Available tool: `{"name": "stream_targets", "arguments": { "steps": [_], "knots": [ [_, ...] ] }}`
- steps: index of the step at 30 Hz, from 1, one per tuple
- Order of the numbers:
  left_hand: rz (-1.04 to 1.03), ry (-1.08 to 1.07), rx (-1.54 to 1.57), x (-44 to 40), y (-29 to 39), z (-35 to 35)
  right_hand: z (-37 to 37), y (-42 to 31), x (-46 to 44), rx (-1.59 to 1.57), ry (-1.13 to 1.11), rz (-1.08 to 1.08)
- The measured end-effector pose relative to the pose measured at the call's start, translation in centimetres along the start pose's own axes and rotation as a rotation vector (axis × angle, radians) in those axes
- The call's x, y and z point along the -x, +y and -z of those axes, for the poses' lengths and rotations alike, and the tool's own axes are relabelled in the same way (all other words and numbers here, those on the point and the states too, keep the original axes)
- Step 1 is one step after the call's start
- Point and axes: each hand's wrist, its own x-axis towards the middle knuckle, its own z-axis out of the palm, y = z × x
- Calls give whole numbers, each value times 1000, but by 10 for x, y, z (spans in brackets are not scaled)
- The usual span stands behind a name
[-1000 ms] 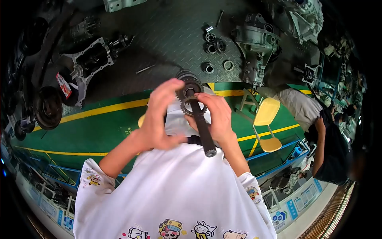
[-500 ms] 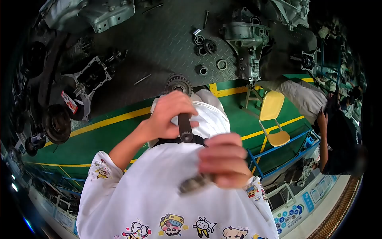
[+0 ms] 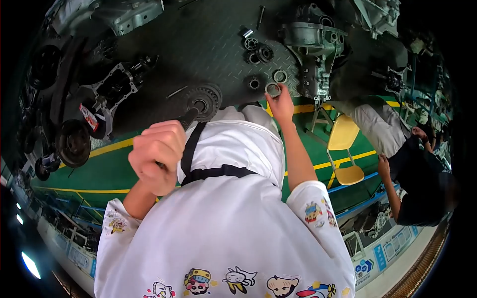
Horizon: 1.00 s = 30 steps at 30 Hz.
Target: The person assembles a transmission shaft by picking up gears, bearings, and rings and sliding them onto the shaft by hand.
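Note:
My left hand point(image 3: 156, 158) is closed in a fist around a gear shaft point(image 3: 188, 119). The shaft's large toothed gear point(image 3: 208, 99) is at its far end, by the workbench edge. My right hand point(image 3: 282, 105) reaches to the bench edge, its fingers closed on a metal ring point(image 3: 272, 90); whether the ring touches the bench I cannot tell. Just beyond it lies a toothed ring point(image 3: 280, 76), with a small gear point(image 3: 254, 82) to its left. Further back are a larger dark gear point(image 3: 265, 52) and a bearing point(image 3: 251, 43).
A gearbox housing point(image 3: 315, 39) stands right of the small parts. An open casing point(image 3: 117, 87) and a thin rod point(image 3: 177, 92) lie left. A yellow chair point(image 3: 344, 133) stands on the green floor; another person point(image 3: 417, 169) is at the right.
My right hand has moved from in front of my shirt, where it held a blurred metal part, out to the bench. My left hand has moved left, tilting the gear shaft.

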Motion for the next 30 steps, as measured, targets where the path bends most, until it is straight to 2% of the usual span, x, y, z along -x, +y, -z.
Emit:
{"name": "stream_targets", "arguments": {
  "steps": [3, 8, 10, 12, 15, 18, 19, 23, 24, 30],
  "knots": [
    [58, -12, -37, 7, 4, 1, -15, -4, -24, 11, 21, 22],
    [49, 201, -108, 16, 2, -17, -36, 9, -50, 99, 164, 103],
    [94, 293, -120, 15, 6, -26, -30, 2, -47, 175, 252, 205],
    [58, 271, -109, 18, 6, -25, -23, -5, -43, 267, 279, 327],
    [43, 325, -107, 25, 7, -31, -37, 0, -50, 134, 120, 446],
    [43, 378, -144, 36, 10, -40, -39, -17, -62, 209, -37, 739],
    [34, 402, -156, 39, 9, -44, -40, -25, -70, 297, 15, 842],
    [10, 529, -200, 50, 9, -61, -57, -49, -109, 775, 103, 827],
    [6, 564, -209, 53, 9, -64, -62, -52, -117, 858, 40, 811],
    [23, 668, -269, 78, 14, -82, -70, -50, -134, 1091, 42, 964]
  ]
}}
